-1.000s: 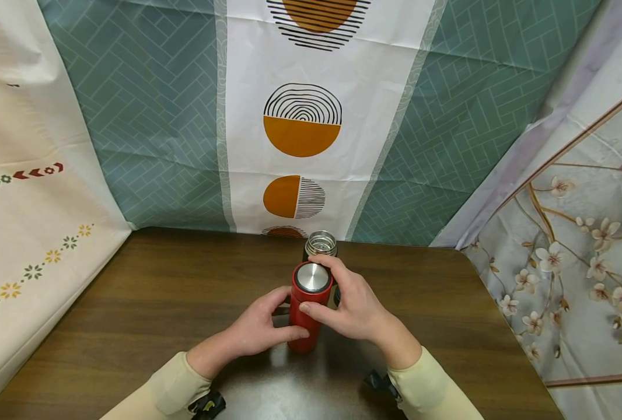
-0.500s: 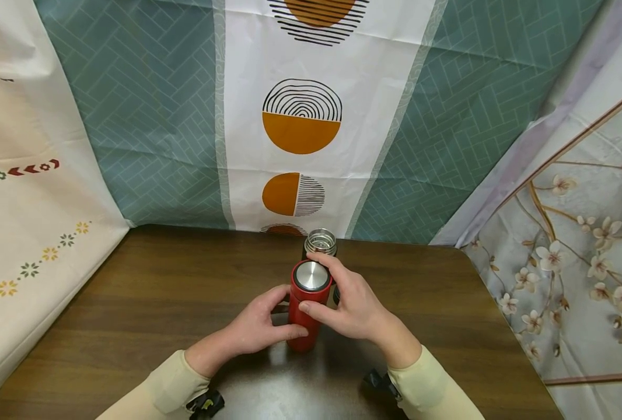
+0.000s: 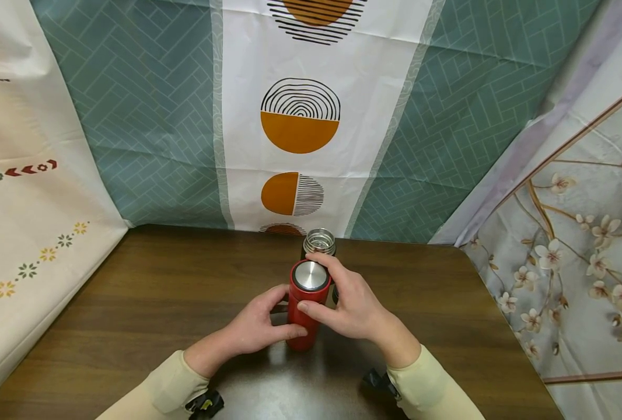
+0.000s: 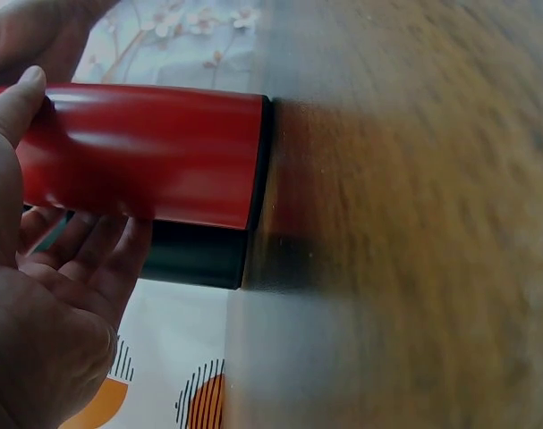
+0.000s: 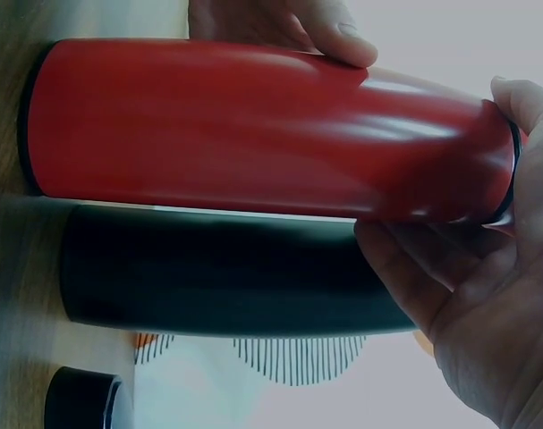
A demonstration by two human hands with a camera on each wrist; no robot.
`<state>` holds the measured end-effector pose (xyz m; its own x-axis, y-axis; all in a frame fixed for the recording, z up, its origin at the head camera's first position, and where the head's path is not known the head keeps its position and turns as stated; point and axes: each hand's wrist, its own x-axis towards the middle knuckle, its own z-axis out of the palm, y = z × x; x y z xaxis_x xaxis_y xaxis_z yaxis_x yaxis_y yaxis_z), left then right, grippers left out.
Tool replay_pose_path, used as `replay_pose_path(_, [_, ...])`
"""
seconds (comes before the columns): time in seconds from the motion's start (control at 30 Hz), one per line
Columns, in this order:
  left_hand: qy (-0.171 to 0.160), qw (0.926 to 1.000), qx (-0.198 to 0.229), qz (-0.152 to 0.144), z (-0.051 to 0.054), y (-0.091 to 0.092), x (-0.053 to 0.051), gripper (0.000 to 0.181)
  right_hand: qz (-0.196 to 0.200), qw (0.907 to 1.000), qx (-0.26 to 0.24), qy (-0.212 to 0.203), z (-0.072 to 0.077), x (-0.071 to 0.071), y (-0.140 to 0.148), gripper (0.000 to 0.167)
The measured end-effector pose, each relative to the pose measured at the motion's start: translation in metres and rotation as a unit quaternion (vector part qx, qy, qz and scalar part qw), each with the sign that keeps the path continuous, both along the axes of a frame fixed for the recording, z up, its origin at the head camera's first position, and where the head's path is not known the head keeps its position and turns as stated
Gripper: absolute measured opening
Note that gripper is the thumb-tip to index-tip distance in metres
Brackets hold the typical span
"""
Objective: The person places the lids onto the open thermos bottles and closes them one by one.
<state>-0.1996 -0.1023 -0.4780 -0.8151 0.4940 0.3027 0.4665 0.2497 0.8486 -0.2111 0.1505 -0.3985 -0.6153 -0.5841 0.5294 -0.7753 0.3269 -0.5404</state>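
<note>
Red flask (image 5: 262,134), qty 1, stands upright on the wood-look table (image 3: 185,280), between both hands; its steel-topped lid (image 3: 311,275) is on. Dark flask (image 5: 226,273), qty 1, upright just behind the red flask w/ a slim gap betw. them in the R wrist view; steel neck (image 3: 320,240) bare. Small black cap (image 5: 81,399), qty 1, on the table behind & to the R of the red flask, mostly hidden in the head view.

Hands: 2. L hand (image 3: 258,329) comes in from the L of the red flask & grips its lower body, thumb on the near side, fingers curled round the far side. R hand (image 3: 353,306) comes in from the R, higher up, & pinches the red flask's top, thumb on the near side by the lid seam, index at the far rim.

Sleeves (image 3: 169,385): 2, pale, both nearer the person than the red flask. Black wrist straps (image 3: 204,404): 2; L one has a yellowish mark, too small to read.

Cloths: 3. Teal/white curtain (image 3: 148,116) behind the red flask w/ 4 orange-&-line circles, approx. in a column; cream cloth (image 3: 43,204) far L of it; floral cloth (image 3: 579,291) far R.
</note>
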Motion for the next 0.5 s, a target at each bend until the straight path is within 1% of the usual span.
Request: replay_pose_path(0.5, [-0.003, 1.0, 0.002, -0.002, 0.0007, 0.0002, 0.0002, 0.066, 0.002, 1.0, -0.001, 0.006, -0.0001, -0.0001, -0.0008, 0.079])
